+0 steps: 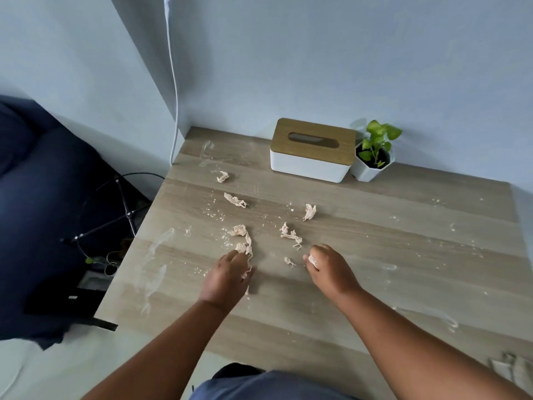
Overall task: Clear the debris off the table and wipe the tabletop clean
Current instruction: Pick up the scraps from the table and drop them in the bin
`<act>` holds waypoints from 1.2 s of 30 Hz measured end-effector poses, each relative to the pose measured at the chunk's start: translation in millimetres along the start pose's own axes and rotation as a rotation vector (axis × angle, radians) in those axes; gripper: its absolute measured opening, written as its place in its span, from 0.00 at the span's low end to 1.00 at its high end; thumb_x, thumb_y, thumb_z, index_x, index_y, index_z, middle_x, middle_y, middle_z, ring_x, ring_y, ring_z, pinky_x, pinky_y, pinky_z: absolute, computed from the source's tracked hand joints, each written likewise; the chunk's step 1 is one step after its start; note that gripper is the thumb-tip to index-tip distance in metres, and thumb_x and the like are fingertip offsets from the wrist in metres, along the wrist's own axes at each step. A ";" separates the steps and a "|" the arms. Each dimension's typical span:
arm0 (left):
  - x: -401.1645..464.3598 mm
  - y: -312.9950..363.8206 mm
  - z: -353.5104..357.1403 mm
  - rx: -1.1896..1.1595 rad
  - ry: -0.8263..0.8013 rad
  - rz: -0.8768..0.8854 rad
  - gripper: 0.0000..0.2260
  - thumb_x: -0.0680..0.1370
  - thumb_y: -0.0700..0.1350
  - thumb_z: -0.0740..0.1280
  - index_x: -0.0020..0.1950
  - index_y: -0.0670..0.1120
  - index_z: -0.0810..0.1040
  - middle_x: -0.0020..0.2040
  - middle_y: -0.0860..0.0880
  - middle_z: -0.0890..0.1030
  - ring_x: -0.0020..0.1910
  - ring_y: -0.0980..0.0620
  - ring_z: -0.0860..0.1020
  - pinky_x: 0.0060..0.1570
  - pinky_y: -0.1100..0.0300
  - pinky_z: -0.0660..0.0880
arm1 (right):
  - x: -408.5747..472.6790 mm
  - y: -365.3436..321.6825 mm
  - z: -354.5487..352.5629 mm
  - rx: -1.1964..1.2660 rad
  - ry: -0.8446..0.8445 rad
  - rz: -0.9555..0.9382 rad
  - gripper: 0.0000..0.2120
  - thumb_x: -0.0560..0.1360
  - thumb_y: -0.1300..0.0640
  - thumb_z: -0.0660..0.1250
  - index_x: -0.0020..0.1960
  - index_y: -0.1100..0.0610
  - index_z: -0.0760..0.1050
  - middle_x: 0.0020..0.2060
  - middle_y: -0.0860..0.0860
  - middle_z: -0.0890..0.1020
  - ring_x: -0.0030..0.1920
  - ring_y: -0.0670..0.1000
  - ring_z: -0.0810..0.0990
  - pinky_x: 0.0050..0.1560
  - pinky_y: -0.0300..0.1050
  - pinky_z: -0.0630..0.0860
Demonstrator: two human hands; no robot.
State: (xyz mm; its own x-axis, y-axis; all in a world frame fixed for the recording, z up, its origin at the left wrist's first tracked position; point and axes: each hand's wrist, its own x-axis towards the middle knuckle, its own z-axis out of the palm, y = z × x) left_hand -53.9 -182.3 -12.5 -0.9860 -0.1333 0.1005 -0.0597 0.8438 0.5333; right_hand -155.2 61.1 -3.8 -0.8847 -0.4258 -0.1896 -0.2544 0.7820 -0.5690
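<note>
Pinching paper scraps (245, 246) — left hand (227, 277); right hand (328, 269) grips one scrap (312, 261).

Crumpled, pale pinkish scraps of debris (290, 235) lay scattered across the left-middle of the wooden table (403, 255), with one scrap (222, 176) farther back near the left edge. Fine white crumbs and chalky smears (155, 281) marked the light wood-grain tabletop around them.

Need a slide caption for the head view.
Left hand and right hand gather crumpled beige paper scraps from smeared wooden tabletop.
</note>
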 end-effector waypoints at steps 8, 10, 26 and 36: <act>2.6 3.1 -7.6 -0.178 0.073 -0.448 0.16 0.80 0.43 0.71 0.41 0.46 0.65 0.38 0.46 0.79 0.39 0.37 0.79 0.35 0.47 0.75 | -4.1 2.1 -2.0 0.164 -0.024 0.057 0.06 0.85 0.58 0.62 0.59 0.57 0.67 0.39 0.54 0.82 0.32 0.60 0.79 0.32 0.50 0.76; 1.9 3.9 -9.5 -0.267 0.041 -0.538 0.13 0.80 0.40 0.69 0.43 0.47 0.65 0.41 0.46 0.84 0.44 0.39 0.84 0.38 0.43 0.80 | -3.1 4.3 -1.9 0.254 -0.067 0.117 0.06 0.85 0.59 0.61 0.61 0.51 0.67 0.39 0.51 0.82 0.27 0.54 0.79 0.28 0.45 0.75; 16.0 4.8 -20.0 -0.151 0.062 -0.439 0.11 0.74 0.42 0.77 0.43 0.48 0.75 0.41 0.52 0.78 0.39 0.53 0.76 0.36 0.62 0.64 | 1.4 9.0 0.4 0.076 0.008 0.058 0.10 0.86 0.53 0.58 0.45 0.52 0.67 0.43 0.47 0.73 0.46 0.57 0.78 0.41 0.48 0.65; 40.5 -13.3 -37.9 -0.147 0.096 -0.343 0.06 0.81 0.40 0.70 0.50 0.48 0.74 0.48 0.49 0.76 0.43 0.59 0.75 0.42 0.68 0.67 | 16.8 2.6 6.2 0.148 -0.056 0.116 0.15 0.80 0.70 0.59 0.63 0.60 0.77 0.57 0.58 0.78 0.58 0.56 0.79 0.59 0.48 0.74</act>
State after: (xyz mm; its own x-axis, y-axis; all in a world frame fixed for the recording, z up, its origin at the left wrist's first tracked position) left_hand -87.2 -218.6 16.4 -0.8932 -0.4486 -0.0302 -0.3536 0.6595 0.6633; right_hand -168.4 53.1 -13.5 -0.8807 -0.3647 -0.3021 -0.0886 0.7536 -0.6514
